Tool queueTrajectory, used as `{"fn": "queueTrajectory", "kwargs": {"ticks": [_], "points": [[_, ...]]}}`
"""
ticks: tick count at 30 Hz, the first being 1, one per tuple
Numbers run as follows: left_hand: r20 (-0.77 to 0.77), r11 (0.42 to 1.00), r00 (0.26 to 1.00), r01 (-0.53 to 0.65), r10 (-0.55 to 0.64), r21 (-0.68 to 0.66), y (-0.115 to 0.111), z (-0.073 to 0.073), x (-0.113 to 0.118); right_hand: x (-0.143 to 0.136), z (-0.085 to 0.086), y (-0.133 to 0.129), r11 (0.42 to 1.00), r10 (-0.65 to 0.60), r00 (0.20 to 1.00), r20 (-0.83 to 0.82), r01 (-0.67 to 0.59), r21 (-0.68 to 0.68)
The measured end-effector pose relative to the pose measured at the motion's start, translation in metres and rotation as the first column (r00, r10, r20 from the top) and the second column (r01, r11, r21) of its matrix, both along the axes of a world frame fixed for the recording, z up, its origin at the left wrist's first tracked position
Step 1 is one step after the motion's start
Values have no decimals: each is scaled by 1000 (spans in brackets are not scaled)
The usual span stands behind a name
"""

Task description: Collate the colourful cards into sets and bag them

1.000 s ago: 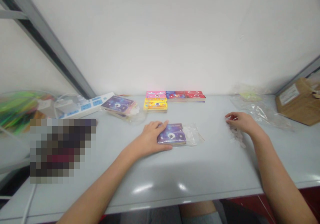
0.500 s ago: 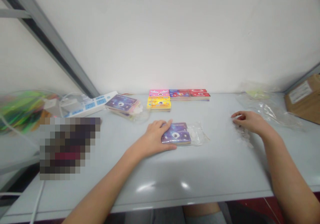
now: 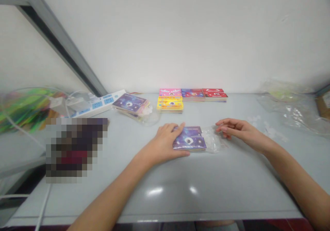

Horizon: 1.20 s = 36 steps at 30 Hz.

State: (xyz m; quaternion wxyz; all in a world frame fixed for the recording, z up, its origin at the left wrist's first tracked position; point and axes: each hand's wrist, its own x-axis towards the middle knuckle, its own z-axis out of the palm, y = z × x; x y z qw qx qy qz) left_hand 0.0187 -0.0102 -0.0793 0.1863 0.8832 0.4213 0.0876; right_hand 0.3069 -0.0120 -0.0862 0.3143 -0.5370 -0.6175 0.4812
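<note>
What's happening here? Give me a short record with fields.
Left grip: around the left end of a purple, space-patterned rectangular stack in clear plastic
Right grip: half curled beside the plastic's loose end; touching unclear
Behind: flat pink stack, yellow stack, blue-red stack, red stack
Left: purple-topped stack in clear plastic; white power strip
Right: crumpled clear plastic; brown cardboard box
Surface: pale grey tabletop

1. Two hands: left hand (image 3: 166,139), right hand (image 3: 239,131).
2. Two purple-topped card stacks in clear bags (image 3: 212,142): front stack (image 3: 189,138), rear stack (image 3: 130,103).
3. Four unbagged card stacks: pink stack (image 3: 170,92), yellow stack (image 3: 170,104), blue-and-red stack (image 3: 193,93), red stack (image 3: 214,93).
4. One power strip (image 3: 107,101), with at least two white adapters (image 3: 77,105).
5. One cardboard box (image 3: 325,104), partly in view.
6. One worktop (image 3: 206,179).
7. Clear plastic wrapping (image 3: 296,115) at the right: too crumpled to count.
</note>
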Motion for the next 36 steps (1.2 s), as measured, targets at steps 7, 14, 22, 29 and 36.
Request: {"fn": "queueTrajectory", "kwargs": {"ticks": [7, 14, 22, 29, 36], "points": [[13, 1000, 1000, 0, 0, 14, 1, -3, -1, 46, -7, 7, 947, -248, 833, 495, 101, 306], [7, 1000, 1000, -1, 0, 27, 2, -2, -1, 113, -26, 15, 931, -364, 446, 818, 187, 312], [-8, 999, 1000, -9, 9, 44, 5, -5, -1, 109, -21, 14, 921, -378, 552, 743, 307, 241], [-12, 998, 1000, -6, 7, 55, 6, -6, 0, 108, -22, 22, 902, -420, 501, 757, 323, 286], [-6, 999, 1000, -11, 11, 52, 5, -5, -2, 106, -27, 24, 870, -472, 485, 736, 391, 300]]}}
